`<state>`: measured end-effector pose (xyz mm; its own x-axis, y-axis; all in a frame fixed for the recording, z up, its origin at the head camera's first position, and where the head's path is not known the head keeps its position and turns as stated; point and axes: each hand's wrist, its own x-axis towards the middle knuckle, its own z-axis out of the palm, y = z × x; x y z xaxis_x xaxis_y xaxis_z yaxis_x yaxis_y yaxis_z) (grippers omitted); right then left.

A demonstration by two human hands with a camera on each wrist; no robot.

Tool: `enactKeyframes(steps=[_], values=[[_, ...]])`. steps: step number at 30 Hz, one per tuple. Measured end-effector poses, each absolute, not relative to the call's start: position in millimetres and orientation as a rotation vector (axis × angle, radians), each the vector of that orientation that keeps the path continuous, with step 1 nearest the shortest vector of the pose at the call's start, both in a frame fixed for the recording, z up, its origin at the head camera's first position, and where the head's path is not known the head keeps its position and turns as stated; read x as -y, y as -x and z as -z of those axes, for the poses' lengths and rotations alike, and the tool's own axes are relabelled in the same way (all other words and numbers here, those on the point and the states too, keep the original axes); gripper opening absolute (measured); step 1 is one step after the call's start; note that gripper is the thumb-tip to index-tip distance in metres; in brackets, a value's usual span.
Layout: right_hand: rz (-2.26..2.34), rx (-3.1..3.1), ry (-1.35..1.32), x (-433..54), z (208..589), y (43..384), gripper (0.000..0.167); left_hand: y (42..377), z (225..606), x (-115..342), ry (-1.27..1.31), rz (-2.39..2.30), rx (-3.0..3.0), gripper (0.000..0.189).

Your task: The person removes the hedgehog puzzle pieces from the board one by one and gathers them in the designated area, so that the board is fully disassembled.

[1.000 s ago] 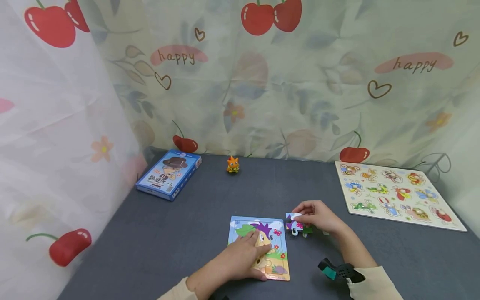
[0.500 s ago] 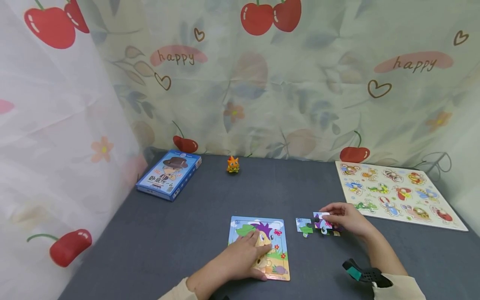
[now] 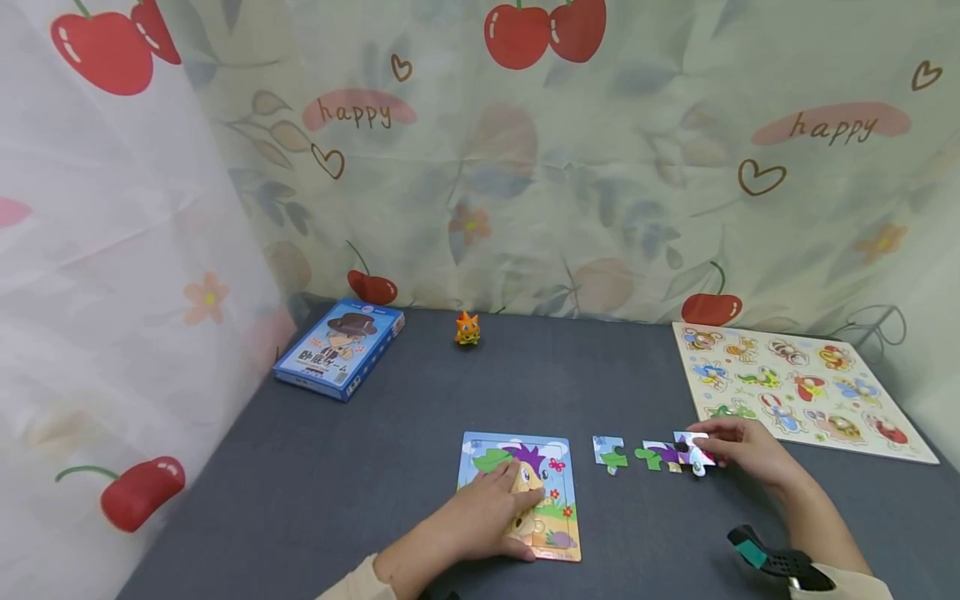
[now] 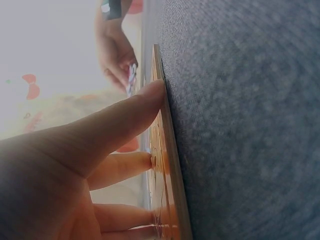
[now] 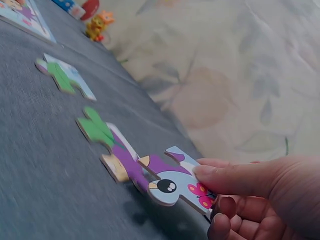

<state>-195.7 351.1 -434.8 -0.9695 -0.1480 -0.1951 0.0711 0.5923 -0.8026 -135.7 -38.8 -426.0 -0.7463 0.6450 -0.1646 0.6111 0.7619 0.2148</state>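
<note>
Piece (image 5: 174, 176) in right grip (image 3: 753, 454), outside tray (image 3: 571, 498)

In the head view the left hand (image 3: 487, 515) lies at six o'clock with its back upward, its bare forearm (image 3: 420, 546) coming in from seven, its fingers spread and fairly straight toward one o'clock and its thumb (image 4: 127, 115) apart toward four. The right hand (image 3: 750, 452) sits at four o'clock, its wrist (image 3: 801, 492) bent so that the fingertips point toward ten; in the right wrist view the thumb (image 5: 230, 179) reaches toward nine o'clock in a pinch, other fingers (image 5: 252, 205) curled beneath it.
</note>
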Motion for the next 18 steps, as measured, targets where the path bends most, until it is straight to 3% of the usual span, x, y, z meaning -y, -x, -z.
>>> enactKeyframes(steps=[18], values=[[1.218,-2.579,-0.182,-377.1,443.3,187.9,0.052,135.0,423.4,38.8,-0.983,-0.228,-2.721,0.069]])
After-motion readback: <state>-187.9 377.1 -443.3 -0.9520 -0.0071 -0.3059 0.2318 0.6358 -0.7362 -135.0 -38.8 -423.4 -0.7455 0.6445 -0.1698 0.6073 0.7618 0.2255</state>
